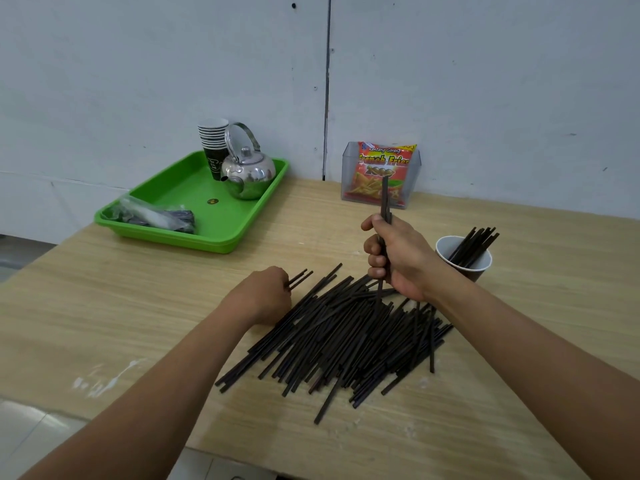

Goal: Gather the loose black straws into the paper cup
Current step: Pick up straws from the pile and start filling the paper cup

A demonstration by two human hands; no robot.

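1. The right grip point(398, 258) is raised over the far side of the pile. The fist is upright and clenched round a few black straws point(385, 195), which stand vertical with their lower ends down among the loose ones.
2. The left grip point(263, 292) sits low at the pile's left edge, knuckles up. Its fingers curl on two straws point(299, 278) whose tips stick out beyond it.
3. The pile point(346, 341) sprawls across the middle of the worktop point(104, 306), between both forearms.
4. The paper cup point(479, 271) stands upright just right of the right wrist, with a bunch of straws point(476, 244) leaning in it.
5. The worktop's near edge runs close below the pile. Bare wood lies to the left of the pile and to the right of the cup.
6. A green tray point(242, 237) sits at the back left by the wall. It carries a steel kettle point(247, 171), a stack of cups point(213, 140) and a plastic bag point(156, 216).
7. A clear holder point(346, 168) with a snack packet point(384, 168) stands against the wall, behind the upright straws.
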